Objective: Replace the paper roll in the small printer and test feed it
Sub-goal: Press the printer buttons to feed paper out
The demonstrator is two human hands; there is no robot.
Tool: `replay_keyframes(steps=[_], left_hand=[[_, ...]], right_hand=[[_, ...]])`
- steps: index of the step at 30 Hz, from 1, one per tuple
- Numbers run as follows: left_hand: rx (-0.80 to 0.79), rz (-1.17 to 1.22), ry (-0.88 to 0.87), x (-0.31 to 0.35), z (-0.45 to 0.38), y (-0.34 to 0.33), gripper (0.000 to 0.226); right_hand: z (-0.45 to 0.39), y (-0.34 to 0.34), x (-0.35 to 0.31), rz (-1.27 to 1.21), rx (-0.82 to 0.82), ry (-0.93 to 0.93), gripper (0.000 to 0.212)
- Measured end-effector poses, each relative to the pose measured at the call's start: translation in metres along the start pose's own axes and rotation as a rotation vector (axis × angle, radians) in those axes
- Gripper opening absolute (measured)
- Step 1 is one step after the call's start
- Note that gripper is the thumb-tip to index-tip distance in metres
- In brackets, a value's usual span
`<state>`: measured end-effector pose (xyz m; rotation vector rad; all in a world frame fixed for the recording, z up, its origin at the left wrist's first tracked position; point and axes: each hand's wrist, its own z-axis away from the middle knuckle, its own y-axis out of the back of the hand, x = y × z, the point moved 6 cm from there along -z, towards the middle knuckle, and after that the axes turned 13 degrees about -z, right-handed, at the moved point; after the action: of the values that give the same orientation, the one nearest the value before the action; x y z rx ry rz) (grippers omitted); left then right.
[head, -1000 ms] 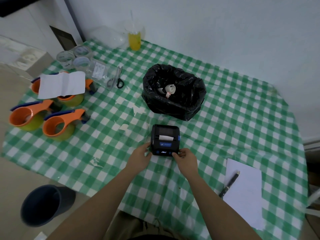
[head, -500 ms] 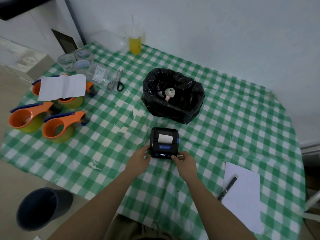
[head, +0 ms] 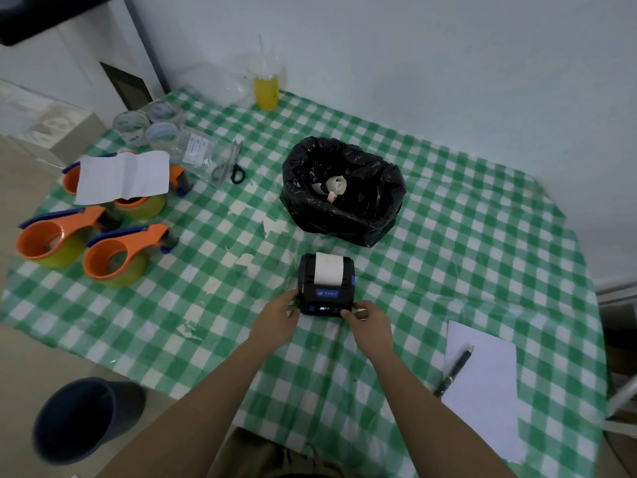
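Bracing the small printer (head: 325,286) at the near-middle of the checked table (head: 482,257): left hand (head: 275,315) cups its left side, fingers curled against the case, so it won't slide; right hand (head: 370,322) has a fingertip on the front button row, likely feed. Paper strip (head: 329,268) lies out over the lid, black bin bag (head: 344,191) just beyond for scrap

— How many tape dispensers (head: 113,255)?
— Four orange ones. Three clear tape rolls (head: 162,132), one pair of scissors (head: 231,163).
— And printers?
— One printer (head: 325,286), one pen (head: 454,370), one black-lined bin (head: 344,208).
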<state>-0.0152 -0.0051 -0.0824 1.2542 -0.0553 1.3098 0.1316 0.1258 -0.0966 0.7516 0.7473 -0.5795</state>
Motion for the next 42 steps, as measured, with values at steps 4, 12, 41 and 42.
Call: replay_keyframes(steps=[4,12,41,42], left_hand=[[-0.002,-0.014,-0.003,-0.0001,-0.0001,-0.0003,0.045],[0.000,-0.020,0.000,0.0002,-0.0010,-0.0002,0.045],[-0.011,-0.012,0.008,0.0019,0.0006,0.0004,0.045],[-0.011,-0.012,0.008,0.0020,0.0009,0.0008,0.045]], right_hand=[[-0.0005,-0.0003,0.0007,0.001,-0.002,0.000,0.035],[-0.0019,-0.0005,0.0027,0.003,-0.010,-0.012,0.037],[-0.0042,-0.0014,0.0061,0.025,-0.005,-0.010,0.038],[-0.0043,-0.0017,0.0059,0.031,-0.007,-0.007,0.038]])
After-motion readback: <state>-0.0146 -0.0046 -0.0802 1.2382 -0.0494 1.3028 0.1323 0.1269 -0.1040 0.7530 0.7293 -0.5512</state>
